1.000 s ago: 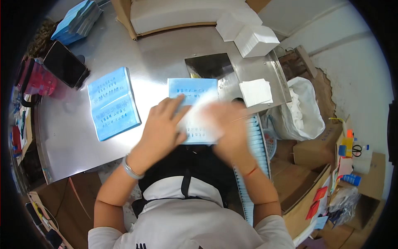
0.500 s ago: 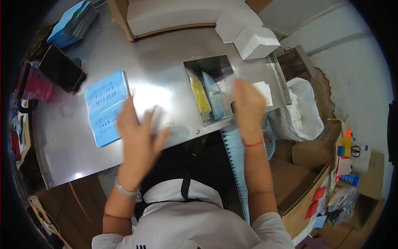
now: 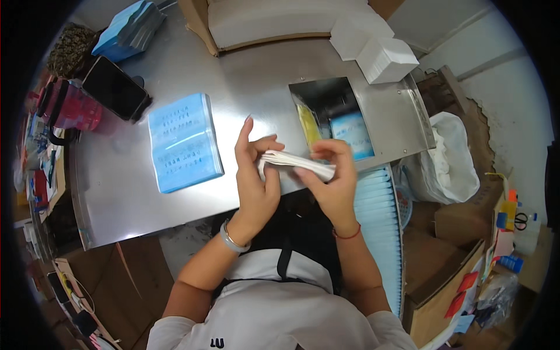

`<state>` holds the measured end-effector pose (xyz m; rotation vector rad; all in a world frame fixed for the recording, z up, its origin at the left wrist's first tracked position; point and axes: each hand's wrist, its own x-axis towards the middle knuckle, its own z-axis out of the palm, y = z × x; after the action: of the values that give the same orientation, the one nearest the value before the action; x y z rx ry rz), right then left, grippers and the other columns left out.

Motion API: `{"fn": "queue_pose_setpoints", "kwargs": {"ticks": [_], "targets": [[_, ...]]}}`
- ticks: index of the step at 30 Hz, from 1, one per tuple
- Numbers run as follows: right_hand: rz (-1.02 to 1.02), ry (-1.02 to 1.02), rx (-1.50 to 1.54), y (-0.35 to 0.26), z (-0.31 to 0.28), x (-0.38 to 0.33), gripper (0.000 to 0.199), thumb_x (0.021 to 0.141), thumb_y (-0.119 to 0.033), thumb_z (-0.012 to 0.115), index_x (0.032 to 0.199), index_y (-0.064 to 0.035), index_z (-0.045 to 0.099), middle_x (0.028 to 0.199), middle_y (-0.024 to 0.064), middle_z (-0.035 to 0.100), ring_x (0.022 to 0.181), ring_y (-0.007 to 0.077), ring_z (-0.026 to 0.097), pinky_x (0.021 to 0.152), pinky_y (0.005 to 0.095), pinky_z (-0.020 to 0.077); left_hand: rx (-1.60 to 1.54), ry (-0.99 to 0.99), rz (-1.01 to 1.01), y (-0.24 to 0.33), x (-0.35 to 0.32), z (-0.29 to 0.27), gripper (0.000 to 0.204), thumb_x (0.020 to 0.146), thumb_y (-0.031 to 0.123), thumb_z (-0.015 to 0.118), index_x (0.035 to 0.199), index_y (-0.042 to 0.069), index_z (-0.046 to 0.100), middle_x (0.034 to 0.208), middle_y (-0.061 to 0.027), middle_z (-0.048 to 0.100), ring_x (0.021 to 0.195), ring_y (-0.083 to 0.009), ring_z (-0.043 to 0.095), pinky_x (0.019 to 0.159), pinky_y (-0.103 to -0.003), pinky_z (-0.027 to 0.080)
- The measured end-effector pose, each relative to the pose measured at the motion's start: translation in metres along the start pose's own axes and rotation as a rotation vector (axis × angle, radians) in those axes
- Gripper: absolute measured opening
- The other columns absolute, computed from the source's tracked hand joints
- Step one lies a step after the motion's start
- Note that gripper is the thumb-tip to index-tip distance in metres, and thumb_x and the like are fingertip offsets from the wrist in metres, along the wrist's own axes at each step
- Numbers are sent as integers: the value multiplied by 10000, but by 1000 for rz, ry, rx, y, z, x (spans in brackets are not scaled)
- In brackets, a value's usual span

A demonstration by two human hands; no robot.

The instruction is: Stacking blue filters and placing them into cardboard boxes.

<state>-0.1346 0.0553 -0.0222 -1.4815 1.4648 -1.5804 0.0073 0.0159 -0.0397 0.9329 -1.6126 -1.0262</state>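
In front of me, above the table's near edge, both hands hold a small stack of folded white paper tissues (image 3: 298, 161). My left hand (image 3: 255, 181) has its thumb and fingers around the left end, with the index finger raised. At the other end, my right hand (image 3: 335, 181) pinches the stack between thumb and fingers. Left of my hands, a pile of flat blue printed packets (image 3: 184, 143) lies on the table. Behind my right hand is a rectangular opening (image 3: 321, 90) in the tabletop, with a yellow piece (image 3: 307, 123) and a blue packet (image 3: 352, 133) in it.
The metal table (image 3: 251, 81) carries a phone (image 3: 115, 87), a pink jug (image 3: 79, 111), more blue packets (image 3: 128, 30) and white tissue stacks (image 3: 388, 60). A long row of blue packets (image 3: 376, 233) runs below the opening. A white-lined bin (image 3: 452, 157) stands right.
My hands, apart before, have come together on the tissue stack. The right hand moved from the opening toward the left one. A blue packet now shows flatter in the opening.
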Motion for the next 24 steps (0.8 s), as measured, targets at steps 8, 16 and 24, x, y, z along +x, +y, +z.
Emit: {"fn": "queue_pose_setpoints", "kwargs": {"ticks": [8,16,24], "targets": [[-225,-233,-409,-34,2,30,343,720,-60,746,1044,-43,636,955,100,602,846,236,611,732,316,512,-34,89,-43,6,-6,5,842,816,-88,478,1542,-29,55,981,-110,532,842,-186,536,814,-279,463],[-156,-19,-1053,-27,-73,115,268,785,-84,602,1031,-25,691,976,196,687,888,361,666,788,425,527,454,-126,32,25,-3,-73,637,820,55,580,1438,48,423,1422,-246,368,1324,-430,362,1104,-528,286],[-536,154,-1127,75,-143,196,475,749,124,462,1152,-46,648,1190,143,649,1178,333,580,985,391,461,1072,-78,67,18,16,-116,595,854,275,702,1365,65,481,1360,-240,449,1222,-431,433,1057,-514,313]]}}
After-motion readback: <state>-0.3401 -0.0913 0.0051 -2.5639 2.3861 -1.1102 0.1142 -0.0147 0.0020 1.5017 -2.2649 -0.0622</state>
